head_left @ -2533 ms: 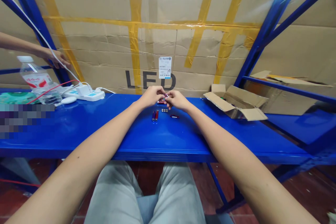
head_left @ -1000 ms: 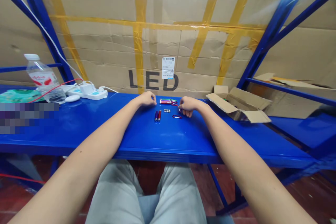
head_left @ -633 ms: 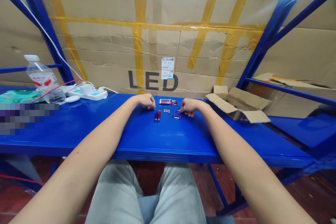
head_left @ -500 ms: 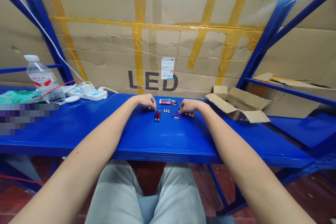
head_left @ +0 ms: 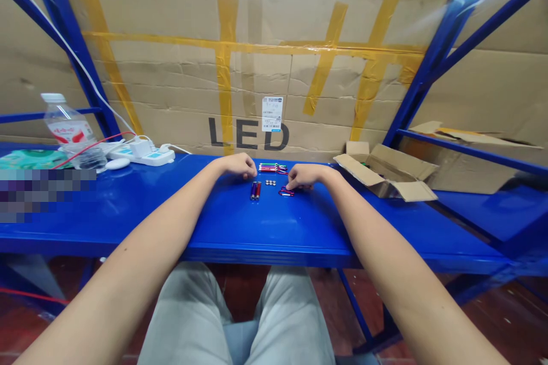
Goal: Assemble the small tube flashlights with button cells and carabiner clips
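Observation:
My left hand rests on the blue shelf with its fingers curled under; what they hold, if anything, is hidden. My right hand lies to the right, its fingertips pinched on a small red clip. Between the hands lie two little tubes, one blue and one red, side by side. A short row of silver button cells sits just behind them. Further back lies a bundle of coloured keychain lights.
An open cardboard box stands at the right. A white power strip, a water bottle and a white oval object sit at the left. A taped cardboard sheet marked LED closes the back.
My hands have parted and dropped to the shelf, leaving the coloured lights at the back. The right hand has just slid left onto the red clip. Another person's arm at the left is gone.

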`<action>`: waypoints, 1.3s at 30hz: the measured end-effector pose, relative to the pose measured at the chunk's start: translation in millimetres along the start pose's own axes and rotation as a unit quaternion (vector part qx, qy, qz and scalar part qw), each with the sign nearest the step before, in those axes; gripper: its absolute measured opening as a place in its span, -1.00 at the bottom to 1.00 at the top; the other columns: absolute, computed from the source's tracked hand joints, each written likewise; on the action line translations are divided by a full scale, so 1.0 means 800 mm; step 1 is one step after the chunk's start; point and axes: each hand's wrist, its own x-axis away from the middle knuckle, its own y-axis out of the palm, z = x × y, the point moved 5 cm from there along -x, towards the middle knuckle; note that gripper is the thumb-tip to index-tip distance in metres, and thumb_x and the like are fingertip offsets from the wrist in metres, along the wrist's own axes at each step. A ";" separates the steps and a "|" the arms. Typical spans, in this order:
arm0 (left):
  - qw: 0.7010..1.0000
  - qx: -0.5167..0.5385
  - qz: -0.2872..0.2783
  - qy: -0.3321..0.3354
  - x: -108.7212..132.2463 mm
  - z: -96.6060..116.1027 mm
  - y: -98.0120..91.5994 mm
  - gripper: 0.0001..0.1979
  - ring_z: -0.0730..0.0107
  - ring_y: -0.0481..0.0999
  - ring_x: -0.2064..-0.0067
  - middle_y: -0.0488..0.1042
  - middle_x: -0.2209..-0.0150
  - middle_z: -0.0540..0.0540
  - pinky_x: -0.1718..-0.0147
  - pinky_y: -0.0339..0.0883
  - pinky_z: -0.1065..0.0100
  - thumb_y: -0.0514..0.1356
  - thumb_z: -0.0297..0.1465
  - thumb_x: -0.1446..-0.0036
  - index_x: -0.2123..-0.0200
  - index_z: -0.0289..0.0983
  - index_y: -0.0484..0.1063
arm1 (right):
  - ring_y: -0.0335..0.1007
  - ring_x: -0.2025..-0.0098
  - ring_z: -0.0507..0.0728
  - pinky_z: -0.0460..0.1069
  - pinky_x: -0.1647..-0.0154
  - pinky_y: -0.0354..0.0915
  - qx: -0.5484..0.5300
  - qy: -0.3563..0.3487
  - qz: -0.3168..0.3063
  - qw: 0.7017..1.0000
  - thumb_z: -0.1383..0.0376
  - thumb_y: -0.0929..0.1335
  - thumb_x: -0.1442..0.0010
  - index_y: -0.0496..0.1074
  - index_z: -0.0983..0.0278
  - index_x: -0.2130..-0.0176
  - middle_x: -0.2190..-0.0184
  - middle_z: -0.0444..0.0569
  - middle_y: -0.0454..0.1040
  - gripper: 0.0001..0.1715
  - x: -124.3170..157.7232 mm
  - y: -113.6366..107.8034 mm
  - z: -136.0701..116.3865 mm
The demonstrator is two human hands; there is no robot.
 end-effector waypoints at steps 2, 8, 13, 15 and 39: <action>0.998 -0.015 0.064 0.021 -0.005 0.005 -0.002 -0.78 0.36 0.48 0.35 0.58 0.36 -0.12 0.31 0.29 0.36 0.20 -0.36 0.05 0.33 -0.32 0.56 | 0.19 0.60 0.00 -0.06 0.50 0.15 0.015 0.005 0.035 0.999 0.15 0.39 -0.15 0.44 0.30 0.41 0.63 -0.12 0.34 -0.74 0.001 -0.006 -0.001; 0.975 -0.119 0.158 0.097 -0.033 0.037 0.019 -0.76 0.25 0.52 0.17 0.60 0.20 -0.17 0.18 0.29 0.32 0.15 -0.41 -0.06 0.24 -0.30 0.57 | 0.42 0.29 0.11 -0.07 0.32 0.20 0.057 0.004 0.239 0.969 0.29 0.35 -0.18 0.52 0.31 0.28 0.26 0.06 0.57 -0.84 -0.011 -0.024 -0.001; 0.977 -0.153 0.115 0.097 -0.053 0.050 0.034 -0.77 0.27 0.52 0.22 0.60 0.23 -0.15 0.28 0.28 0.36 0.17 -0.47 -0.04 0.24 -0.29 0.57 | 0.44 0.19 0.15 -0.07 0.26 0.19 0.054 -0.019 0.275 0.960 0.32 0.33 -0.20 0.56 0.28 0.15 0.17 0.08 0.59 -0.75 -0.031 -0.014 0.005; 0.978 -0.153 0.106 0.097 -0.054 0.050 0.034 -0.78 0.27 0.52 0.23 0.60 0.23 -0.15 0.29 0.27 0.36 0.18 -0.48 -0.02 0.24 -0.30 0.57 | 0.45 0.20 0.16 -0.06 0.28 0.18 0.056 -0.031 0.264 0.962 0.33 0.34 -0.19 0.57 0.28 0.16 0.19 0.08 0.59 -0.76 -0.036 -0.010 0.004; 0.931 -0.153 0.235 0.235 -0.013 0.086 0.023 -0.88 0.31 0.41 0.23 0.45 0.28 -0.13 0.23 0.25 0.32 0.07 -0.48 -0.20 0.25 -0.30 0.40 | 0.38 0.36 0.05 -0.09 0.29 0.21 -0.178 -0.142 0.276 0.934 0.30 0.33 -0.19 0.45 0.36 0.33 0.42 -0.04 0.53 -0.85 -0.037 -0.018 0.003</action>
